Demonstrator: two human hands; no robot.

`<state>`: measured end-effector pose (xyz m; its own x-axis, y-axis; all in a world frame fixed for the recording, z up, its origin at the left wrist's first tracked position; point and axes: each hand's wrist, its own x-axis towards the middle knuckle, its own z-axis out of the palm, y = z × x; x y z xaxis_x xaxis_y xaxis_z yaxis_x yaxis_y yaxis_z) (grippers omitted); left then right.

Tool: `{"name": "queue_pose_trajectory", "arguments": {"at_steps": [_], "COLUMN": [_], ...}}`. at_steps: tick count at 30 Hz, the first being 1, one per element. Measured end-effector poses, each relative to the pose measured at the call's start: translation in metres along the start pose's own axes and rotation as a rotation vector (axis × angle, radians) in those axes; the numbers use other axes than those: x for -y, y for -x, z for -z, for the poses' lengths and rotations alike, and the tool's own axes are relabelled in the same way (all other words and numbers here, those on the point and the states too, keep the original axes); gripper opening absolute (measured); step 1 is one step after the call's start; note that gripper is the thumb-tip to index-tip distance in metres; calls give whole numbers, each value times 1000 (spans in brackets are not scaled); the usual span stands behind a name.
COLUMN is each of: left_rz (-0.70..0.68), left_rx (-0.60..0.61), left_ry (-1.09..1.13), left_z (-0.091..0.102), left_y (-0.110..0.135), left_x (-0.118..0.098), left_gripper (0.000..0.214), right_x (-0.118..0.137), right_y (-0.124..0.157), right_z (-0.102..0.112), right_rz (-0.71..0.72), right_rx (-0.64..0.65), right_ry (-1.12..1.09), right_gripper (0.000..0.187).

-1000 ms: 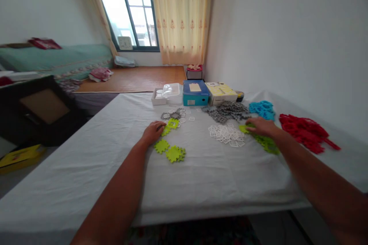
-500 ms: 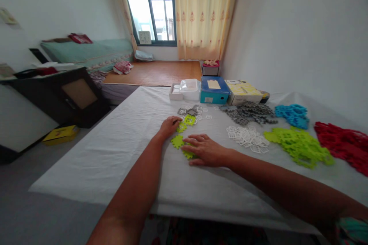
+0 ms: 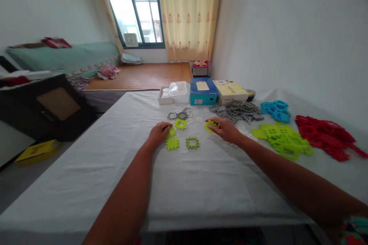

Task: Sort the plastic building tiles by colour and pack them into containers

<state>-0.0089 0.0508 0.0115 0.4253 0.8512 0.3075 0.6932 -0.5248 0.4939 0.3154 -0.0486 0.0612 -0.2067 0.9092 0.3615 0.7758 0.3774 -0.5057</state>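
My left hand rests on the cloth with its fingers closed at the edge of a green toothed building piece, partly covered by the fingers. My right hand pinches another green toothed piece between thumb and fingers, to the right of the others. Between the hands lie a solid green panel, a green square frame and a further green frame. Grey toothed pieces and small white window pieces are scattered just beyond.
On the right are piles of grey pieces, blue pieces, green pieces and red pieces. A clear plastic box, a blue box and a yellow box line the far edge of the white-covered table.
My right hand has lifted off the near green pieces and moved away to the right, now gripping a green piece. The green frame it covered shows. The whole view has shifted.
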Motion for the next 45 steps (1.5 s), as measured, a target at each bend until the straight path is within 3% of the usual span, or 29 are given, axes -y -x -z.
{"name": "queue_pose_trajectory", "arguments": {"at_steps": [6, 8, 12, 15, 17, 22, 26, 30, 33, 36, 39, 42, 45], "left_rz": [20, 28, 65, 96, 103, 162, 192, 192, 204, 213, 207, 200, 198], "left_rx": [16, 29, 19, -8, -18, -83, -171, -224, -249, -245, -225, -218, -188], "left_ry": [-13, -19, -48, -39, -3, 33, 79, 140, 173, 190, 211, 241, 259], "left_z": [1, 1, 3, 4, 3, -21, -49, -54, -42, -29, -22, -21, -20], "left_y": [-5, -7, -8, -7, -7, -7, -9, -22, -31, -33, -29, -26, -25], "left_x": [10, 12, 7, -5, -16, -46, -66, -69, -56, -41, -31, -26, -26], "left_gripper": [40, 41, 41, 40, 40, 34, 39, 37, 40, 39, 37, 39, 39], "right_x": [-92, -122, -150, -136, -115, -41, 15, 42, 49, 54, 52, 29, -17], "right_y": [71, 97, 129, 128, 117, 76, 44, 19, 13, 17, 24, 35, 57], "right_z": [104, 137, 169, 166, 154, 93, 30, -20, -37, -39, -27, 6, 61], "right_rz": [-325, -403, -408, -297, -211, 41, 256, 302, 309, 358, 313, 150, -128], "right_rx": [-263, -267, -242, -336, -330, -20, 196, 293, 340, 357, 303, 139, -166], "right_ry": [239, 358, 515, 592, 533, 198, 152, 264, 352, 416, 443, 428, 404], "right_gripper": [30, 30, 32, 36, 37, 30, 27, 37, 37, 28, 24, 22, 26]}}
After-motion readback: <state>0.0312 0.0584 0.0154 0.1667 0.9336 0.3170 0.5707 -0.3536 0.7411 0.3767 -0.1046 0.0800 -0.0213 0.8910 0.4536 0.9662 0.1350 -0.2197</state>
